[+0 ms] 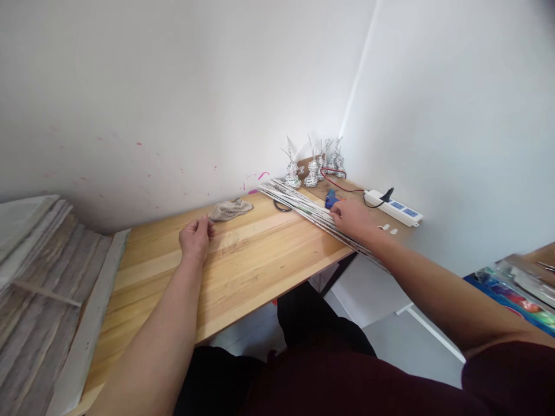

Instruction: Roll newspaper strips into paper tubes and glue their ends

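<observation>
My left hand rests over the wooden table with its fingers curled and pinched together, beside a crumpled grey cloth. Whatever it may hold is hidden or too small to make out. Across the table's right part lies a bundle of long, thin rolled-paper sticks, white with printed marks. My right hand is closed at the bundle's right edge, its fingertips pinched on a paper stick. Just behind those fingers is a blue glue gun. A dark, ring-shaped handle sticks out from under the sticks.
Several small woven figures stand in the back corner. A white power strip with a black plug lies at the right, and a red cord runs nearby. Stacked boards fill the left side. Colourful packets lie at far right.
</observation>
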A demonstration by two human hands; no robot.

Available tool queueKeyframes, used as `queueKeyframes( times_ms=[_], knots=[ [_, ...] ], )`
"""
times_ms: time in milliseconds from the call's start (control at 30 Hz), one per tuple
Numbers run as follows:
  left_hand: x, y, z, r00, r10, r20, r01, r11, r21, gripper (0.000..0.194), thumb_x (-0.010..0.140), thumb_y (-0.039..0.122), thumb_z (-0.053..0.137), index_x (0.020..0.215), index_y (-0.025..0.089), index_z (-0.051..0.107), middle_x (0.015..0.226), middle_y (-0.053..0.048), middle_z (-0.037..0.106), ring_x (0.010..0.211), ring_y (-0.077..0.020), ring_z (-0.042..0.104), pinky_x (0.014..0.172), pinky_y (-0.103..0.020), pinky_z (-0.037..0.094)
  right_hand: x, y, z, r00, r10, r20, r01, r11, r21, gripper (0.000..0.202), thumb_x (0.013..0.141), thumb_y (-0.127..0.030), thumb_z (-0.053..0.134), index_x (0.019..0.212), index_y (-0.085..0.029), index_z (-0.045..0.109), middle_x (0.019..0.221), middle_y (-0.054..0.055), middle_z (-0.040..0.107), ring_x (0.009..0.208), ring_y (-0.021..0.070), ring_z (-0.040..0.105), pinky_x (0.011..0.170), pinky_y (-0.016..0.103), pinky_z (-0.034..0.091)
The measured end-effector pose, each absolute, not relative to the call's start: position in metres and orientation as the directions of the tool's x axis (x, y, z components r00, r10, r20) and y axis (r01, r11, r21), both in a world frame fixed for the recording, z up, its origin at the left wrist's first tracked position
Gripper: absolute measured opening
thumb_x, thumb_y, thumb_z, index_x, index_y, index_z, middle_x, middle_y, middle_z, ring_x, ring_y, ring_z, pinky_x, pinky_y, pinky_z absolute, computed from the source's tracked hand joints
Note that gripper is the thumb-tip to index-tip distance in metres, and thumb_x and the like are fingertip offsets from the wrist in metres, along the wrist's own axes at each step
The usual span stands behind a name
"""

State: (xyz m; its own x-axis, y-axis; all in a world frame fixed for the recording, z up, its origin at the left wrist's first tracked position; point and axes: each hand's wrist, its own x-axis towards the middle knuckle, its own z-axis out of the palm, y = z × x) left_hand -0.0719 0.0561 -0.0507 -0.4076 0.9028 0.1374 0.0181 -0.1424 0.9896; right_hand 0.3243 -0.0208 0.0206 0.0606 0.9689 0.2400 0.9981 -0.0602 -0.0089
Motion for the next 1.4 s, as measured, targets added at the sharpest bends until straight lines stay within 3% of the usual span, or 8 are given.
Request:
queueKeyframes(
  times_ms=[267,400,600,733,933,1067,1200,1400],
  knots=[
    [-0.073,0.057,-0.052,-0.400,0.903,0.154,0.006,-0.166,0.986,0.026,0.081,0.039,0.058,0.074,0.015,0.066,0.055,0.002,0.056,0.044,-0.0086,0.047,0.044,-0.020,0.038,0.323,-0.021,0.019,0.053,0.948,0.315,0.999,-0.052,-0.012,0.028,0.091,-0.032,0.052,0.099,-0.015,0.073,0.102,0.014,0.072,0.096,0.0289,0.061,0.080,0.036,0.039],
    [-0.074,0.057,-0.051,-0.413,0.896,0.164,0.007,-0.177,0.984,0.021,0.077,0.034,0.063,0.080,0.014,0.068,0.056,0.003,0.057,0.045,-0.0080,0.048,0.046,-0.019,0.039,0.283,-0.013,0.009,-0.138,0.917,0.375,0.975,0.192,-0.112,0.027,0.093,-0.032,0.052,0.097,-0.015,0.073,0.098,0.012,0.073,0.094,0.0246,0.061,0.087,0.034,0.037],
    [-0.073,0.052,-0.046,-0.472,0.868,0.156,0.025,-0.163,0.986,0.035,0.077,0.047,0.064,0.061,0.016,0.060,0.050,0.002,0.053,0.042,-0.0088,0.046,0.041,-0.020,0.035,0.198,-0.002,-0.011,-0.421,0.823,0.382,0.817,0.527,-0.234,0.024,0.092,-0.030,0.054,0.079,-0.017,0.068,0.082,0.008,0.071,0.080,0.0200,0.057,0.078,0.031,0.035],
    [-0.075,0.053,-0.048,-0.500,0.847,0.178,0.086,-0.157,0.984,0.039,0.080,0.049,0.060,0.056,0.018,0.056,0.050,0.001,0.053,0.042,-0.0095,0.047,0.041,-0.021,0.035,0.147,0.014,-0.014,-0.431,0.821,0.374,0.776,0.549,-0.311,0.032,0.092,-0.037,0.053,0.068,-0.018,0.062,0.071,0.005,0.065,0.068,0.0167,0.052,0.064,0.029,0.029],
    [-0.080,0.058,-0.051,-0.456,0.857,0.240,0.073,-0.233,0.970,0.024,0.077,0.031,0.064,0.095,0.017,0.071,0.064,0.002,0.063,0.047,-0.0075,0.048,0.048,-0.018,0.036,0.099,0.042,-0.021,-0.395,0.826,0.401,0.722,0.550,-0.421,0.032,0.095,-0.037,0.049,0.073,-0.018,0.062,0.077,0.006,0.067,0.069,0.0164,0.053,0.062,0.028,0.028],
    [-0.080,0.058,-0.049,-0.480,0.850,0.219,0.200,-0.137,0.970,0.019,0.080,0.033,0.065,0.071,0.016,0.069,0.056,0.001,0.060,0.049,-0.0095,0.050,0.053,-0.021,0.039,0.096,0.046,-0.030,-0.388,0.842,0.375,0.706,0.533,-0.467,0.032,0.093,-0.037,0.050,0.069,-0.019,0.062,0.073,0.006,0.067,0.067,0.0166,0.052,0.062,0.028,0.030],
    [-0.080,0.057,-0.050,-0.439,0.870,0.223,0.288,-0.099,0.953,0.039,0.090,0.044,0.056,0.061,0.018,0.065,0.051,-0.001,0.057,0.050,-0.0120,0.052,0.056,-0.024,0.041,0.102,0.054,-0.036,-0.379,0.857,0.349,0.670,0.514,-0.535,0.037,0.091,-0.043,0.049,0.064,-0.021,0.059,0.064,0.003,0.063,0.060,0.0163,0.051,0.061,0.028,0.032],
    [-0.089,0.052,-0.035,-0.436,0.856,0.279,0.495,-0.031,0.868,0.022,0.092,0.022,0.053,0.101,0.016,0.073,0.082,-0.009,0.073,0.077,-0.0172,0.066,0.079,-0.029,0.047,0.103,0.061,-0.034,-0.372,0.885,0.280,0.647,0.464,-0.605,0.036,0.088,-0.049,0.050,0.066,-0.022,0.060,0.061,0.002,0.062,0.057,0.0172,0.052,0.060,0.029,0.034]
  ],
)
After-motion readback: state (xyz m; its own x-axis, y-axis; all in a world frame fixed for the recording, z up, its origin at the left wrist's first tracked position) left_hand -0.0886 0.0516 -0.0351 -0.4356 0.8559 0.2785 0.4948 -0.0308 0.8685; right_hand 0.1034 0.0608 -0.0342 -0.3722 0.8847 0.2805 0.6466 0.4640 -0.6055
